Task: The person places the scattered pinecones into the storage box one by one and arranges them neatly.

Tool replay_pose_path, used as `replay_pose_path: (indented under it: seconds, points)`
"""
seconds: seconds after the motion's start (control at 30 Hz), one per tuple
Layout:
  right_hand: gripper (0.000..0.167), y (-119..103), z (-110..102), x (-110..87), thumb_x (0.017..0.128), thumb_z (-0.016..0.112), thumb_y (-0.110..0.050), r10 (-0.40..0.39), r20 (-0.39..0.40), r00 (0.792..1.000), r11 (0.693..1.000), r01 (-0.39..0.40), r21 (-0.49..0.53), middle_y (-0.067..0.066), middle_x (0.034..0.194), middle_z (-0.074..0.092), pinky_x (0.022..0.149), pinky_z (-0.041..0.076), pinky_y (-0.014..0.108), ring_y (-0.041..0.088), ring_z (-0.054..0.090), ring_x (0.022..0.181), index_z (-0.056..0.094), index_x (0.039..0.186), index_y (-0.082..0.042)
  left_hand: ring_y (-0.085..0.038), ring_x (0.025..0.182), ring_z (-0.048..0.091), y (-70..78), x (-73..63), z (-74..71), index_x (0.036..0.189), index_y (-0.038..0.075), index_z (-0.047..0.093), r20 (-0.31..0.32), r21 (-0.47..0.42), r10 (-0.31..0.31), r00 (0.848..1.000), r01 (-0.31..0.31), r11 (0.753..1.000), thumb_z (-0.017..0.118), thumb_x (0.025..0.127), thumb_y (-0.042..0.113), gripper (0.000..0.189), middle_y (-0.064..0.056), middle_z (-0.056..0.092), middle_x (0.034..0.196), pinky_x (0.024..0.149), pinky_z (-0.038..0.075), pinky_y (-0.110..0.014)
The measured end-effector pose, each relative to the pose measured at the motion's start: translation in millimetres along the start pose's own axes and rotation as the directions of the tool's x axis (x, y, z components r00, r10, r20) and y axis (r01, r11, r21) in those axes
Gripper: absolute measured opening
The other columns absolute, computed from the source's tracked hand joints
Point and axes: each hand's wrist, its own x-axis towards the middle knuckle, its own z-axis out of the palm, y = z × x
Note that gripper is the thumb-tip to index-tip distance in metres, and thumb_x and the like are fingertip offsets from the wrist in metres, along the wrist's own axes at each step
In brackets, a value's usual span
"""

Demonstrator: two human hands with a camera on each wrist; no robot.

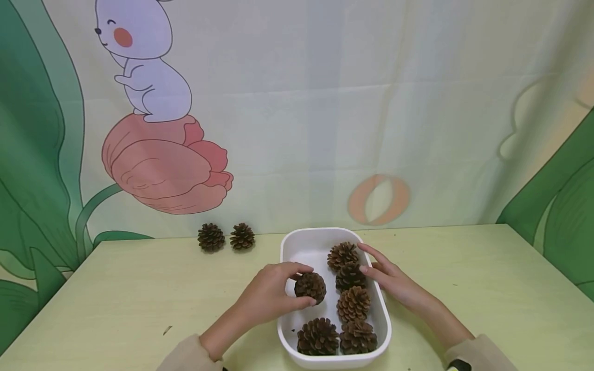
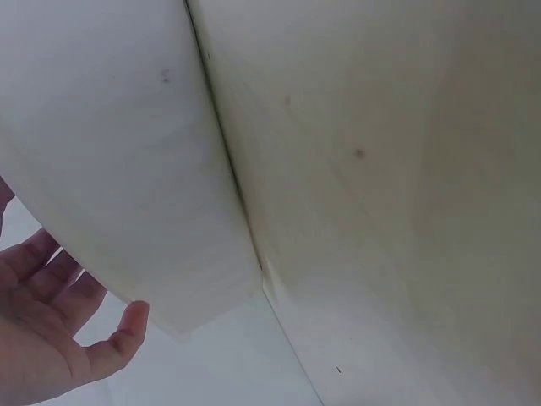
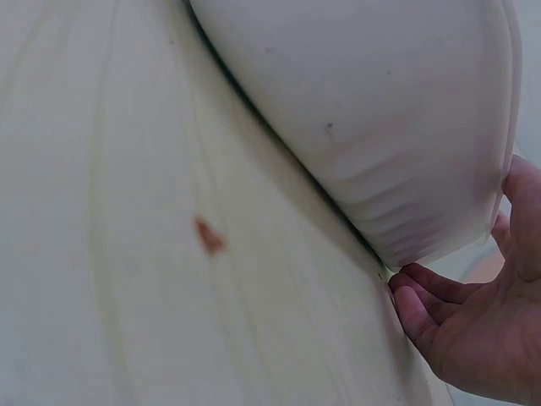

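Note:
In the head view a white plastic bin [image 1: 303, 242] stands on the table with several brown pinecones inside, along its right side and near end. My left hand [image 1: 271, 291] holds another pinecone [image 1: 310, 287] between thumb and fingers, over the bin's left half. The left wrist view shows that hand [image 2: 51, 326] beside the bin's outer wall [image 2: 135, 169], with the pinecone hidden. At the right rim, my right hand [image 1: 401, 283] grips the bin's edge. In the right wrist view its curled fingers [image 3: 431, 292] rest against the outer wall low down, others at the rim.
Two pinecones, a left one [image 1: 211, 237] and a right one [image 1: 242, 236], sit at the back edge of the pale wooden table [image 1: 139, 293]. A printed curtain [image 1: 278, 129] hangs behind it. A small dark scrap [image 1: 167, 330] lies at the front left.

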Motion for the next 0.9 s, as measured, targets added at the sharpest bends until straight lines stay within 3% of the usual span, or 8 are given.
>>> replay_pose_path:
  seconds: [0.3, 0.57, 0.9]
  points:
    - [0.058, 2, 0, 0.4, 0.096, 0.046, -0.025, -0.005, -0.008, 1.0, 1.0, 0.005, -0.024, 0.037, 0.13, 0.035, 0.09, 0.044, 0.048, 0.041, 0.043, 0.117, 0.019, 0.146, -0.013, -0.016, 0.092, 0.063, -2.3, 5.2, 2.1, 0.116, 0.011, 0.062, 0.099, 0.054, -0.011, 0.995, 0.005, 0.999, 0.073, 0.075, 0.036, 0.05, -0.002, 0.067, 0.105, 0.073, 0.051, -0.027]
    - [0.057, 0, 0, -0.2, 0.096, 0.046, -0.025, 0.002, -0.013, 1.0, 1.0, -0.003, -0.03, 0.035, 0.128, 0.039, 0.089, 0.045, 0.046, 0.039, 0.044, 0.115, 0.02, 0.146, -0.014, -0.014, 0.089, 0.062, -0.4, 8.2, 2.1, 0.114, 0.01, 0.064, 0.13, 0.066, -0.041, 0.991, 0.032, 0.997, 0.075, 0.073, 0.034, 0.049, -0.002, 0.067, 0.104, 0.066, 0.048, -0.023]
    - [0.057, 0, 0, -0.5, 0.096, 0.045, -0.024, -0.009, -0.003, 1.0, 1.0, 0.009, -0.026, 0.035, 0.127, 0.039, 0.088, 0.045, 0.043, 0.037, 0.044, 0.114, 0.019, 0.146, -0.013, -0.012, 0.087, 0.061, -2.8, 10.7, 3.7, 0.113, 0.008, 0.065, 0.149, 0.093, -0.026, 0.988, 0.013, 0.996, 0.073, 0.076, 0.032, 0.045, -0.002, 0.067, 0.106, 0.067, 0.048, -0.022]
